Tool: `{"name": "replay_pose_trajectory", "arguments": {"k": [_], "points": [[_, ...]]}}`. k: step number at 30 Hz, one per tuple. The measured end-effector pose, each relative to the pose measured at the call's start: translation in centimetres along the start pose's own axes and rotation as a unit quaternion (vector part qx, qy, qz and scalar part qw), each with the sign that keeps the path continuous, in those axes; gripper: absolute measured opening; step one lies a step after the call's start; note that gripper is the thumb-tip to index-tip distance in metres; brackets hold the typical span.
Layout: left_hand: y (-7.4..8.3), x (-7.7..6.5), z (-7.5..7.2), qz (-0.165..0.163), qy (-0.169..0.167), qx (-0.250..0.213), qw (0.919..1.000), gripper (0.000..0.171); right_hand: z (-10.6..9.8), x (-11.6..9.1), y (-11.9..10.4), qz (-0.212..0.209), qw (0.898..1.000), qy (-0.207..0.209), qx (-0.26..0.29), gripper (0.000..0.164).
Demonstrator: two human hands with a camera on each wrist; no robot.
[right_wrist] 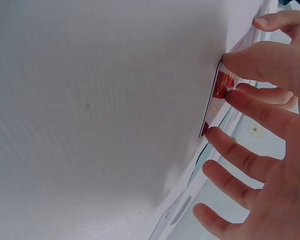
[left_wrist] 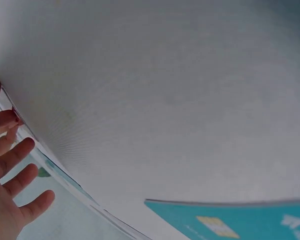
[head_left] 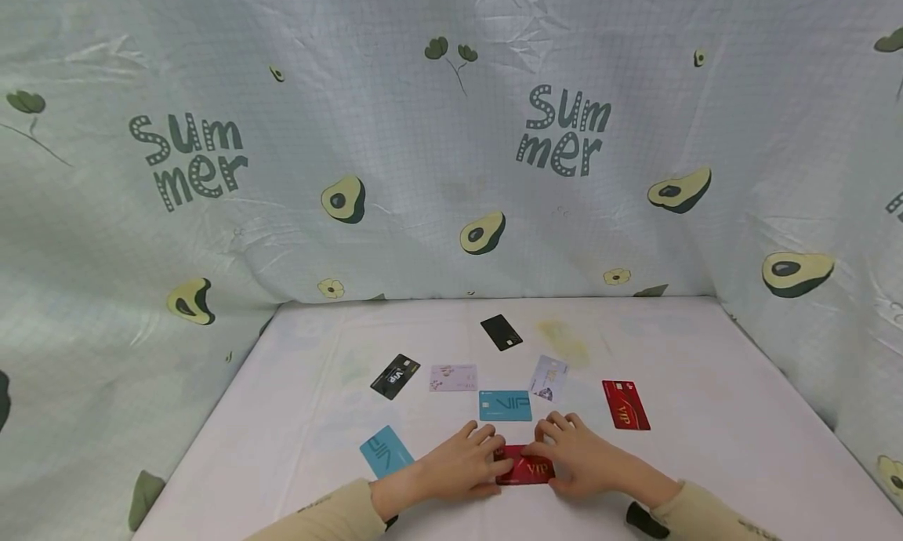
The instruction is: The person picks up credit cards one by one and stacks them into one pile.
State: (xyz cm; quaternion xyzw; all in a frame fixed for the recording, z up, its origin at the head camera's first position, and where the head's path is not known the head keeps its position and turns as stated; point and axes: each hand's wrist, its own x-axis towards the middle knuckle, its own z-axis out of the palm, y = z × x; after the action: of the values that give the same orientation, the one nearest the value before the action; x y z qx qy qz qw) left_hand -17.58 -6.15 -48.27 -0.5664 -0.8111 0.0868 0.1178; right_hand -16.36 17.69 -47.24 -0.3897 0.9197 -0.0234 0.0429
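Note:
A red VIP card point(head_left: 529, 470) lies on the white tabletop near its front edge, between my two hands. My left hand point(head_left: 462, 464) holds its left end, with the thumb at the lower corner and the index finger on the face. At the right end, the thumb and index finger of my right hand point(head_left: 582, 459) grip the card. The right wrist view shows the red card point(right_wrist: 220, 87) at a low angle, its edge by the thumb; the other fingers are spread. A teal card point(head_left: 386, 451) lies beside the left wrist, partly covered by it.
Beyond the hands lie another teal card point(head_left: 505, 405), a pink card point(head_left: 453, 378), a pale lilac card point(head_left: 549, 377), a black VIP card point(head_left: 395, 376) and a plain black card point(head_left: 502, 332). A second red card point(head_left: 625, 405) is at the right. A printed curtain point(head_left: 409, 149) encloses the table.

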Motion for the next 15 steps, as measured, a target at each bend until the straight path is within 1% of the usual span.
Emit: {"name": "replay_pose_trajectory", "arguments": {"k": [5,9,15], "points": [[0.13,0.21,-0.15,-0.015,0.001,-0.006,0.9999,0.036,-0.06,0.31,0.04,0.000,1.000,0.007,-0.005,0.048],[0.18,0.51,-0.31,-0.028,-0.005,-0.005,0.9996,0.036,0.02,0.68,0.12,0.012,1.000,0.008,-0.011,0.049],[0.16,0.73,-0.34,-0.042,-0.006,0.023,0.9988,0.042,0.07,0.99,0.52,0.043,0.999,0.010,-0.005,0.050]]}}
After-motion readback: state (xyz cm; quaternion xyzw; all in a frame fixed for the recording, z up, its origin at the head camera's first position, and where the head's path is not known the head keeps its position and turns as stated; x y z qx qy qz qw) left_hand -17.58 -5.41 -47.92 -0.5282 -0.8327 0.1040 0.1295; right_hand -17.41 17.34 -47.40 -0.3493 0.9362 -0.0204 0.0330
